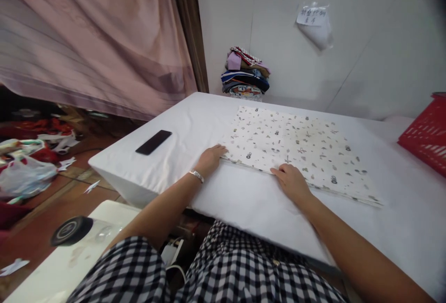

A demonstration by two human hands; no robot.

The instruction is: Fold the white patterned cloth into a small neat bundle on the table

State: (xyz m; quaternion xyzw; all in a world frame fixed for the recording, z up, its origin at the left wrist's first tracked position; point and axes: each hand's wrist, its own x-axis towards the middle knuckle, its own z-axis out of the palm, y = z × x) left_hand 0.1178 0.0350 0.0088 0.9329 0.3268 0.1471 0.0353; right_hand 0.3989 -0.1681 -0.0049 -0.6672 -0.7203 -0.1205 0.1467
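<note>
A folded piece of white fabric (296,145) with small printed figures lies flat on a white-covered table (244,196). At its near left corner rests my left hand (211,158), fingers stretched out over the edge; the thumb is hard to see. Farther right along the same near edge is my right hand (288,178), its thumb and curled fingers closed on the layered edge. The layers show along the near side, and the fabric's right part lies untouched.
A black phone (154,142) lies on the table's left side. A red plastic basket (427,131) stands at the right edge. Stacked folded cloths (245,73) are by the wall. Left below are a white stool-like surface (83,261) holding a dark round object (71,231), and plastic bags (28,173).
</note>
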